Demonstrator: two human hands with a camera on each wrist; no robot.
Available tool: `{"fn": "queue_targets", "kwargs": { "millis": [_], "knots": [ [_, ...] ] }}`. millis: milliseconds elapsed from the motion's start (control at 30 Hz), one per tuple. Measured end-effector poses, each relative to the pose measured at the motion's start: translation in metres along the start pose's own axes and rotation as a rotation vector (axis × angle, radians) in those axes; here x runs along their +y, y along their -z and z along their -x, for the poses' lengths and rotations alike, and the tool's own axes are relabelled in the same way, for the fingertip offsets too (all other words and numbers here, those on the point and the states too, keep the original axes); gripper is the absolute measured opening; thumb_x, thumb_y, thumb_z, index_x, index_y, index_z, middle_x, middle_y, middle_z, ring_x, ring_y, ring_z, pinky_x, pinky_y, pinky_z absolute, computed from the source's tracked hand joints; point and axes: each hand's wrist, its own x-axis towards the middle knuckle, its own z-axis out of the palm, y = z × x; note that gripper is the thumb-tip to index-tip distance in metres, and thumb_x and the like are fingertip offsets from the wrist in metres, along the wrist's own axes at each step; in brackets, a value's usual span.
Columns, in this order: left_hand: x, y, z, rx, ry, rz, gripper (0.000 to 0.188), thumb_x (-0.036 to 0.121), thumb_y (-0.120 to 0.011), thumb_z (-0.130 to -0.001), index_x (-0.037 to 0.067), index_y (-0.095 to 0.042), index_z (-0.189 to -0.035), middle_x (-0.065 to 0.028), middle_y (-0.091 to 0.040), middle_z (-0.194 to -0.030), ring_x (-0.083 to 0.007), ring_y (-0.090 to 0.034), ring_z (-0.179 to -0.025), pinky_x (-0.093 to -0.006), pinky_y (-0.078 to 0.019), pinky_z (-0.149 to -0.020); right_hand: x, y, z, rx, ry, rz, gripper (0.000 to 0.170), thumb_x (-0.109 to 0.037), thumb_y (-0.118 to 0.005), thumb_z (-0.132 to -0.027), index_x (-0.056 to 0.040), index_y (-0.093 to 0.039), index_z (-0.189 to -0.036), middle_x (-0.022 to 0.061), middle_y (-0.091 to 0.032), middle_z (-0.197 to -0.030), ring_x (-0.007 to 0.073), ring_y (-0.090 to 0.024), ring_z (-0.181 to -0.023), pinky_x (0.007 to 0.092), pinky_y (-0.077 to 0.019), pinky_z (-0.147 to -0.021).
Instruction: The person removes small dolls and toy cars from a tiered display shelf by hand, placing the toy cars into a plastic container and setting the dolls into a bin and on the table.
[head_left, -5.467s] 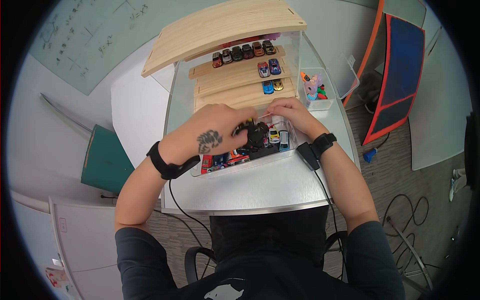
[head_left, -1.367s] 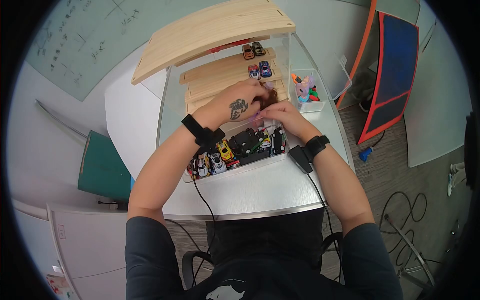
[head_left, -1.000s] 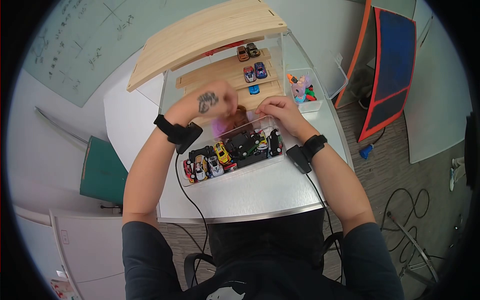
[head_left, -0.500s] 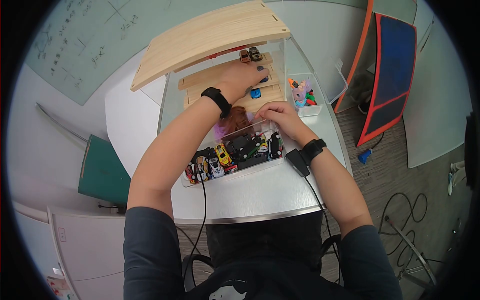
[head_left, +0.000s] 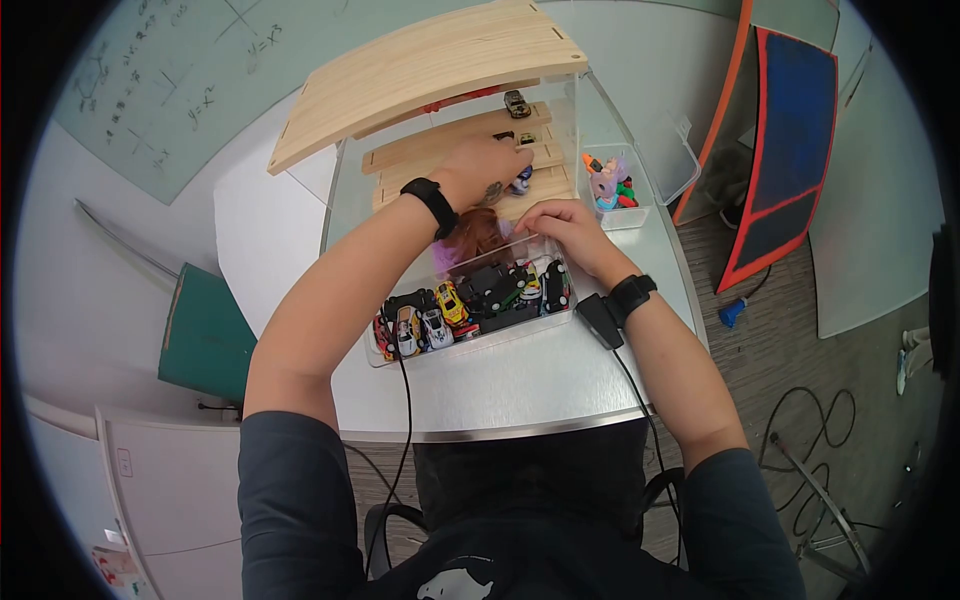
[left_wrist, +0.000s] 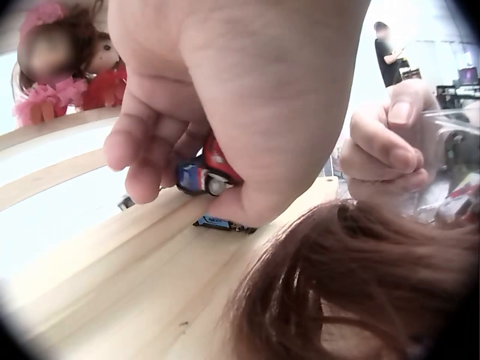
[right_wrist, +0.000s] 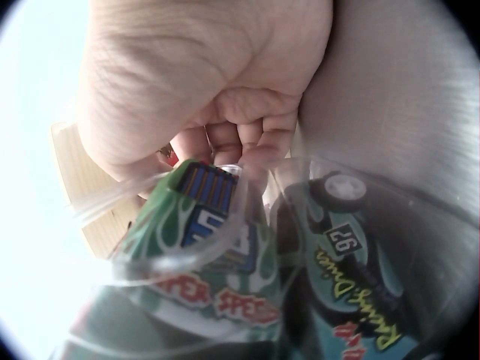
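Note:
My left hand [head_left: 485,168] reaches over the wooden shelves, palm down. In the left wrist view its thumb and fingers grip a red and blue toy car [left_wrist: 196,177], partly hidden by the fingers. A light-blue toy car [left_wrist: 214,223] lies on the wood just beyond the thumb. My right hand [head_left: 565,225] holds the rim of a clear plastic box [head_left: 470,352] at its far right corner. Toy cars fill this box, among them a yellow one [head_left: 451,304] and a green flame-patterned one [right_wrist: 199,217]. Behind the box lies a doll [head_left: 478,232] with brown hair.
One dark toy car [head_left: 516,103] stands on an upper shelf [head_left: 430,140], under a wide wooden top board [head_left: 430,75]. A small clear bin [head_left: 620,215] of figurines stands at the right. Two dolls [left_wrist: 52,97] sit beyond the shelf. A cable [head_left: 404,400] hangs below my left forearm.
Most of the upper row of cars has gone since the oldest frame, and the doll has appeared behind the box. In the last half second the orange car has left its spot.

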Motion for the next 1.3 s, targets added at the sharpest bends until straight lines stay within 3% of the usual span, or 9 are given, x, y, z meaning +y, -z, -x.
{"fn": "queue_targets", "kwargs": {
  "millis": [367,467,533,567,667,800,933,1167,1300],
  "knots": [
    [0.038,0.1,0.132,-0.208,0.277,0.497,0.036,0.026,-0.07,-0.076,0.004,-0.056,-0.101,-0.0231,-0.063,-0.088,-0.041,-0.062,-0.082,-0.0444,-0.0501,-0.073,0.0,-0.001,0.0,0.048,0.024,0.032,0.019,-0.012,-0.056,-0.088,-0.0003,-0.07,-0.093,0.0034,-0.069,-0.091,0.01,-0.059,-0.079,0.0248,-0.0482,-0.076],
    [0.042,0.105,0.167,-0.282,0.327,0.543,0.037,0.028,-0.072,-0.077,0.004,-0.057,-0.102,-0.0197,-0.064,-0.084,-0.0361,-0.063,-0.074,-0.0402,-0.0505,-0.068,-0.004,-0.004,0.001,0.046,0.027,0.074,0.02,-0.016,-0.058,-0.091,-0.0005,-0.07,-0.094,0.0035,-0.069,-0.092,0.0101,-0.06,-0.083,0.0246,-0.0481,-0.077],
    [0.039,0.11,0.18,-0.292,0.486,0.727,0.029,0.027,-0.069,-0.082,0.004,-0.06,-0.098,-0.0108,-0.064,-0.079,-0.023,-0.063,-0.066,-0.033,-0.0492,-0.06,-0.01,-0.008,0.003,0.04,0.007,0.087,0.022,-0.018,-0.058,-0.092,-0.0005,-0.07,-0.095,0.0037,-0.069,-0.093,0.0101,-0.06,-0.085,0.0244,-0.0479,-0.078],
    [0.034,0.105,0.187,-0.289,0.492,0.729,0.029,0.027,-0.069,-0.082,0.004,-0.06,-0.098,-0.0108,-0.064,-0.079,-0.023,-0.063,-0.066,-0.033,-0.0492,-0.06,-0.012,-0.009,0.004,0.044,-0.014,0.098,0.023,-0.021,-0.059,-0.093,-0.0005,-0.071,-0.096,0.0039,-0.07,-0.094,0.0102,-0.06,-0.087,0.0241,-0.0476,-0.079],
    [0.011,0.067,0.204,0.197,0.768,1.203,0.021,0.023,-0.061,-0.092,0.003,-0.063,-0.086,-0.0014,-0.062,-0.07,-0.008,-0.058,-0.059,-0.0224,-0.0459,-0.055,-0.011,-0.01,0.003,0.014,-0.038,0.096,0.025,-0.023,-0.059,-0.094,-0.001,-0.07,-0.096,0.0038,-0.069,-0.095,0.01,-0.06,-0.09,0.0244,-0.0462,-0.081],
    [-0.003,0.002,0.218,0.465,0.76,1.645,0.018,0.016,-0.057,-0.092,0.002,-0.061,-0.081,-0.0007,-0.057,-0.065,-0.0087,-0.052,-0.055,-0.0225,-0.042,-0.05,-0.021,-0.015,0.007,0.03,-0.104,0.116,0.025,-0.022,-0.056,-0.095,-0.0008,-0.069,-0.095,0.003,-0.068,-0.093,0.01,-0.06,-0.089,0.0247,-0.0449,-0.083],
    [-0.01,-0.051,0.224,0.458,0.708,2.002,0.018,0.014,-0.055,-0.09,0.0,-0.061,-0.079,-0.0007,-0.05,-0.058,-0.0091,-0.043,-0.049,-0.0239,-0.0334,-0.046,-0.024,-0.018,0.01,0.04,-0.179,0.125,0.026,-0.022,-0.055,-0.096,-0.0007,-0.069,-0.094,0.0024,-0.068,-0.09,0.0095,-0.059,-0.087,0.0246,-0.0446,-0.081],
    [-0.005,-0.058,0.218,0.535,0.71,2.077,0.022,0.014,-0.052,-0.088,-0.001,-0.059,-0.074,-0.002,-0.048,-0.055,-0.0111,-0.04,-0.046,-0.0249,-0.0305,-0.044,-0.022,-0.01,0.007,-0.076,-0.131,0.27,0.025,-0.025,-0.057,-0.096,-0.0028,-0.069,-0.096,0.0012,-0.067,-0.089,0.0087,-0.059,-0.088,0.0252,-0.0469,-0.078],
    [-0.008,-0.065,0.221,0.633,0.695,2.208,0.021,0.012,-0.051,-0.089,-0.001,-0.057,-0.073,0.0012,-0.039,-0.053,-0.0088,-0.032,-0.043,-0.0248,-0.0258,-0.041,-0.039,-0.006,-0.002,-0.018,-0.03,0.684,0.016,-0.013,-0.063,-0.09,-0.0059,-0.068,-0.103,0.0041,-0.064,-0.1,0.0111,-0.061,-0.088,0.0256,-0.0485,-0.076]
  ]
}}
